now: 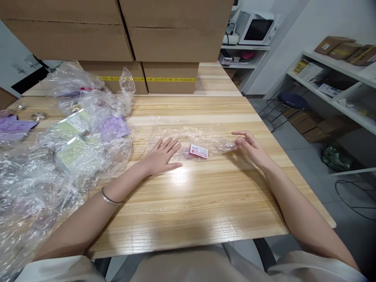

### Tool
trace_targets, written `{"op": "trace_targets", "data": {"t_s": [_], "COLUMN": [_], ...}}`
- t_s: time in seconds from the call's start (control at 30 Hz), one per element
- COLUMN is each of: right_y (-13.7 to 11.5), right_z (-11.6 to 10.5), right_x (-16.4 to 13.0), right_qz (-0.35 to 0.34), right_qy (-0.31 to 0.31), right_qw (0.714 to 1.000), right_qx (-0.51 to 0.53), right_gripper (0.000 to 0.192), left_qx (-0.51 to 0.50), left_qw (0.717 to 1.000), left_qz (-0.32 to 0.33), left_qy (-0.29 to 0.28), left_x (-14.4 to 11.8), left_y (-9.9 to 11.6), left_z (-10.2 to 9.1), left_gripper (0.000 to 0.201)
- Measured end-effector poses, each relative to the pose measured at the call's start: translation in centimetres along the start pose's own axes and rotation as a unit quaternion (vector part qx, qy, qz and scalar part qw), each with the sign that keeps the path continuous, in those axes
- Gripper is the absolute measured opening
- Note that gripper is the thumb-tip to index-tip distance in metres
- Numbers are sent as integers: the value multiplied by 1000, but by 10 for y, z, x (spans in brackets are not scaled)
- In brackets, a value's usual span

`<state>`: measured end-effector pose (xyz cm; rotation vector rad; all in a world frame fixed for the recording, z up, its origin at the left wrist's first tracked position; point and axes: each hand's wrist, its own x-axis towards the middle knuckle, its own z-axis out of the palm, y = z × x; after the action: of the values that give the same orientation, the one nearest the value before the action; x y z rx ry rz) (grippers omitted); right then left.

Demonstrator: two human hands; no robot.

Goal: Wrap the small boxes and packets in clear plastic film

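Note:
A clear plastic bag (188,135) lies flat on the wooden table (188,199) in front of me. A small white and red box (199,151) sits at the bag's middle, apparently inside it. With its fingers spread, my left hand (161,157) presses flat on the bag's left part, just left of the box. My right hand (251,147) pinches the gathered right end of the bag between thumb and fingers.
Crumpled clear plastic bags (67,184) with green and purple packets are heaped along the left side. Large cardboard boxes (176,43) stand stacked at the back. Beyond the table's right edge are shelves (337,100) and a blue stool (292,100).

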<state>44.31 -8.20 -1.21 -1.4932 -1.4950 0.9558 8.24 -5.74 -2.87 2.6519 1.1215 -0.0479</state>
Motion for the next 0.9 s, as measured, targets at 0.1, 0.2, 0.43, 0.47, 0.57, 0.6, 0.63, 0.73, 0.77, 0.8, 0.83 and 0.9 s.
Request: {"op": "trace_targets", "data": {"t_s": [0.1, 0.2, 0.43, 0.47, 0.57, 0.6, 0.63, 0.73, 0.77, 0.8, 0.83, 0.9], "right_y": [0, 1, -8, -8, -5, -4, -3, -7, -11, -16, -22, -32], "right_z": [-7, -10, 0, -1, -12, -19, -25, -42, -44, -42, -37, -17], "right_x": [1, -1, -5, -5, -2, -1, -1, -4, -6, -9, -13, -21], "right_qz": [10, 28, 87, 92, 94, 85, 73, 24, 0, -35, -83, -193], "right_qy": [-39, -125, -145, -152, -177, -187, -197, -195, -159, -101, -35, 37], "right_qw": [999, 992, 985, 984, 979, 977, 976, 972, 973, 969, 958, 915], "right_qx": [-2, -2, -24, -21, -41, -51, -61, -126, -170, -222, -273, -352], "right_gripper": [48, 71, 88, 87, 83, 83, 83, 74, 70, 66, 64, 65], "left_qx": [-6, -7, -10, -10, -7, -5, -3, 0, 1, 2, 3, 1], "left_qw": [1000, 1000, 1000, 1000, 1000, 1000, 1000, 1000, 1000, 1000, 1000, 1000], "left_qz": [2, 1, -2, -2, -3, -4, -5, -7, -8, -8, -8, -8], "left_qy": [5, 5, 7, 6, -1, -4, -6, -6, -4, -2, -2, -3], "left_x": [0, 0, 0, 0, 0, 0, 0, 1, 1, 0, 0, 0], "left_y": [0, 0, 0, 1, 1, 2, 2, 1, 1, 1, 1, 1], "left_z": [1, 0, 0, -1, -2, -2, -2, -1, 0, 0, 1, 1], "left_gripper": [87, 86, 86, 86, 87, 87, 88, 88, 88, 88, 88, 88]}}
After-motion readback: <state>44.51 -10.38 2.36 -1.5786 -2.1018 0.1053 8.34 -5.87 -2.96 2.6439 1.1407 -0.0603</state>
